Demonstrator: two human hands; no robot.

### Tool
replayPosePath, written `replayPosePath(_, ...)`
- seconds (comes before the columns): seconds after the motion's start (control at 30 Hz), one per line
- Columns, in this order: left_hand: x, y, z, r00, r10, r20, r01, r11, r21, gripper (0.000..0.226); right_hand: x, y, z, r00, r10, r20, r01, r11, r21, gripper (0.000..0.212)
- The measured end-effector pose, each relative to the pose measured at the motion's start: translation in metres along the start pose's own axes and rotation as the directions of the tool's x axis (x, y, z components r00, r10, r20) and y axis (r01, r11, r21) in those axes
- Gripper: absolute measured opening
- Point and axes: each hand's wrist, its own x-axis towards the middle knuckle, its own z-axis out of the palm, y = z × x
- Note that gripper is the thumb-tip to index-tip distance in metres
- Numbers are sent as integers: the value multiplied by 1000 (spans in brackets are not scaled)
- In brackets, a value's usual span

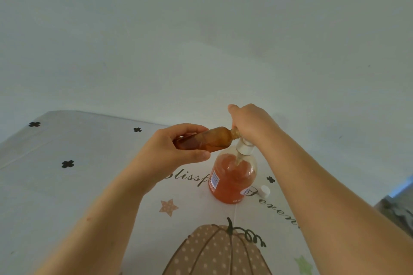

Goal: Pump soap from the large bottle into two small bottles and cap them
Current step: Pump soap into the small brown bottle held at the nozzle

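Pumping works best with the small amber plastic bottle [204, 140], gripped near-horizontal by the left hand [176, 152], kept mouth-to-spout above the large clear orange-soap bottle [232, 179] while the right hand [250, 124], closed over the pump head, presses slowly.

The large bottle [232, 182] stands upright on the tabletop [67, 196], clear plastic holding orange soap partway up, with a white pump [244, 146] on top. A small bottle [205, 140], amber and see-through, lies nearly level in the air, its open neck against the pump's spout. A small white cap [264, 191] lies just right of the large bottle's base.
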Motion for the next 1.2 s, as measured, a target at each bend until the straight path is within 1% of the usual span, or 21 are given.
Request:
replayPosePath(0.1, 0, 0, -1, 1000, -5, -2, 5, 1000, 23, 46, 2, 2, 5, 1000, 15, -13, -15, 999, 33, 44)
replayPosePath(0.37, -1, -1, 1, 1000, -3, -2, 3, 1000, 4, 46, -2, 1, 2, 999, 37, -18, -36, 997, 72, 44)
replayPosePath(0.47, 0, 0, 2, 1000, 2, 0, -2, 1000, -19, 49, -3, 0, 1, 1000, 24, 9, -25, 995, 98, 37)
replayPosePath(0.53, 0, -1, 2, 1000, 14, -8, -15, 999, -37, 43, -3, -2, -2, 999, 29, 12, -30, 994, 104, 35)
replayPosePath(0.63, -1, -2, 2, 1000, 27, 0, -27, 998, -53, 41, -3, -4, -8, 1000, 17, 10, -18, 999, 43, 48)
replayPosePath(0.73, -2, -1, 3, 1000, 22, -13, -23, 998, -61, 42, -3, -8, -10, 999, 15, 34, -14, 1000, -26, 47)
replayPosePath(1.0, -2, -1, 2, 1000, 19, -8, -20, 998, -68, 42, -4, -6, -10, 998, 21, 57, -21, 1000, -3, 46)
replayPosePath(1.2, 0, -2, 1, 1000, 2, -2, -2, 999, -38, 42, -2, -6, -6, 992, 36, 122, -37, 999, 8, 43)
